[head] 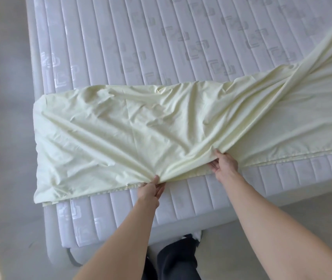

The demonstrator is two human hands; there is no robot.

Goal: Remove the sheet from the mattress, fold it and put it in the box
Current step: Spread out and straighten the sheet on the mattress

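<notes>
Sheet (141, 126), pale yellow, one item: lies in a long doubled band across the near part of the mattress (132, 47), left end squared off, right end twisting up and out of view at far right. Fabric thin, light, limp; it wrinkles readily and likely slides on the quilted ticking. Left hand (153, 188) pinches the near hemmed edge, gathers radiating from the pinch. Right hand (224, 163) holds the same edge further right, thumb on top, fingers beneath. Best hold: hem or corners, pulled taut, since a mid-cloth grip only bunches. Box: not in view.
</notes>
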